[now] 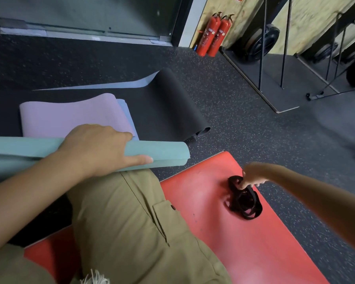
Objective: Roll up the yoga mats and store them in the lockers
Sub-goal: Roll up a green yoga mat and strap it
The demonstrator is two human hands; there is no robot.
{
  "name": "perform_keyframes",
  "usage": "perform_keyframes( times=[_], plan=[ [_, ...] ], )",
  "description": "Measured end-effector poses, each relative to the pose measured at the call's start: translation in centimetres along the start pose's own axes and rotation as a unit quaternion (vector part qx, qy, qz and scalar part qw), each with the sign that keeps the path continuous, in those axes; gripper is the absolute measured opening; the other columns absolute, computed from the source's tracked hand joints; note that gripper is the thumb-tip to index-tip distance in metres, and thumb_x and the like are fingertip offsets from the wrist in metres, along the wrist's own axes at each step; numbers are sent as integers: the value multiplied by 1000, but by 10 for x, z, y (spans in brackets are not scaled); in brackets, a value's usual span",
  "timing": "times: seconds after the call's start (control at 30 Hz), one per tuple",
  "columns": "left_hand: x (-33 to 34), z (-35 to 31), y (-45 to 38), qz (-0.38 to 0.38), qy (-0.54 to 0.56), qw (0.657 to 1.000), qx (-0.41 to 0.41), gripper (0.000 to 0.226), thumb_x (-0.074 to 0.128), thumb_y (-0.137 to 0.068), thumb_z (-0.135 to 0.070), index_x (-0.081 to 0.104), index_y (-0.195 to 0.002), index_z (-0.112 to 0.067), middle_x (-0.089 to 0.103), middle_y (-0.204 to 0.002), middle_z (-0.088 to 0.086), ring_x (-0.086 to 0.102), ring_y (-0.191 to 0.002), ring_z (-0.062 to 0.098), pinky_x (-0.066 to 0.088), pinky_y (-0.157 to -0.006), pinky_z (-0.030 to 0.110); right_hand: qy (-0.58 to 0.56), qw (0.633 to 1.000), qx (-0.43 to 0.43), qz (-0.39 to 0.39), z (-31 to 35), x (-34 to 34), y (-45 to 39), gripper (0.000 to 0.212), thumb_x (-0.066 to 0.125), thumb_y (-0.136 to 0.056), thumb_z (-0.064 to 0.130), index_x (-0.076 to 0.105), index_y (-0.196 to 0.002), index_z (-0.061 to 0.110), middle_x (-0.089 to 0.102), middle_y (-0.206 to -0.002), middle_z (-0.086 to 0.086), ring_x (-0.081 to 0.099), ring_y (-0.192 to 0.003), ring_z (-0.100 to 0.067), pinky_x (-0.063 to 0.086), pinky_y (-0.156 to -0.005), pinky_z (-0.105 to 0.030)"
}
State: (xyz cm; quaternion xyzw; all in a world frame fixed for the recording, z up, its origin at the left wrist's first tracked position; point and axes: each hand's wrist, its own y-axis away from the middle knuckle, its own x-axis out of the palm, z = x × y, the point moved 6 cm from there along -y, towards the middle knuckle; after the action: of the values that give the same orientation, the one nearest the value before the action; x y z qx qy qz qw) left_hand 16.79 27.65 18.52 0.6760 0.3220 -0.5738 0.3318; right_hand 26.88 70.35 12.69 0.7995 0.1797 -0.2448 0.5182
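Floor [244, 103]: 4 mats | 2 extinguishers [213, 33] | left hand [98, 148] grips teal roll [164, 154] | right hand [252, 177] pinches strap [244, 201] on red mat [234, 253]

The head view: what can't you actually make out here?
- Rolled teal mat: far end cut off by the left edge; left hand covers its middle.
- Black strap: tangled, the right hand hides its top.
- Fire extinguishers: labels too small.
- Lockers: not in view.

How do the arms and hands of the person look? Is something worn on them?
Both forearms are bare up to the frame edge; no sleeves show. The left hand and the right hand have no gloves, and no rings, watch or bracelet can be seen. The left thumbnail is short and plain. The right hand is slightly blurred.
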Motion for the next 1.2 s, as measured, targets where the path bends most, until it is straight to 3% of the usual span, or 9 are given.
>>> perform_keyframes(
  times=[0.2,0.33,0.47,0.6,0.7,0.87,0.97,1.03,1.2],
  plan=[
    [-3,-8,-5,-5,-8,1000,4,93,-4,-58,-103,46,-96,-35,61,-88,-11,62,-91,22,52,-83,42,-61,997,-43,-18,3,-15,15,35,76,-89,42,74,-103,10,70,-68,12,73,-72,-7,61,-79,-29],
    [-12,-20,-7,-10,-22,1000,10,101,-4,-59,-101,57,-106,-36,60,-81,-10,62,-85,19,51,-79,39,-101,991,-68,-58,-2,-31,23,33,76,-88,46,77,-93,14,76,-73,8,73,-70,-3,56,-69,-23],
    [-21,-33,-10,-2,-52,999,16,90,8,-69,-98,57,-111,-35,61,-86,-9,61,-87,19,43,-69,37,-105,987,-87,-81,-5,-46,33,29,71,-92,47,78,-93,18,78,-81,8,72,-71,1,56,-87,-31],
    [-34,-45,-11,10,-67,998,19,78,17,-75,-95,52,-100,-31,46,-72,-10,52,-79,21,31,-63,37,-200,964,-113,-130,0,-63,47,31,71,-92,47,75,-91,16,77,-84,4,74,-78,-9,60,-81,-32],
    [-36,-47,-13,16,-68,997,14,83,16,-74,-95,54,-110,-31,42,-71,-9,50,-80,21,33,-66,37,-364,906,-164,-140,10,-70,54,27,76,-88,39,74,-97,13,77,-93,1,74,-87,-11,57,-80,-22],
    [-34,-42,-15,35,-44,998,-13,81,16,-73,-96,53,-105,-31,45,-73,-9,50,-78,21,36,-68,37,-589,761,-214,-167,23,-76,49,69,92,-66,46,67,-103,-7,71,-93,-18,64,-88,-24,47,-96,-38],
    [-30,-30,-15,47,-23,998,-29,87,13,-70,-98,56,-113,-35,46,-75,-9,52,-83,20,39,-71,36,-653,705,-242,-134,38,-75,47,44,90,-75,34,66,-95,4,67,-85,-11,59,-82,-23,45,-85,-34],
    [-27,-21,-15,47,12,998,-31,90,7,-66,-100,56,-105,-35,51,-78,-10,55,-85,19,44,-76,36,-695,661,-264,-100,52,-76,49,23,74,-88,26,60,-93,8,64,-80,-6,58,-74,-16,43,-76,-28],
    [-20,-6,-19,35,76,996,-31,92,-2,-57,-104,50,-85,-33,58,-77,-11,56,-85,17,50,-85,42,-774,568,-280,27,88,-76,50,28,49,-100,36,63,-110,13,71,-91,-7,62,-78,-20,47,-82,-33]
  ],
)
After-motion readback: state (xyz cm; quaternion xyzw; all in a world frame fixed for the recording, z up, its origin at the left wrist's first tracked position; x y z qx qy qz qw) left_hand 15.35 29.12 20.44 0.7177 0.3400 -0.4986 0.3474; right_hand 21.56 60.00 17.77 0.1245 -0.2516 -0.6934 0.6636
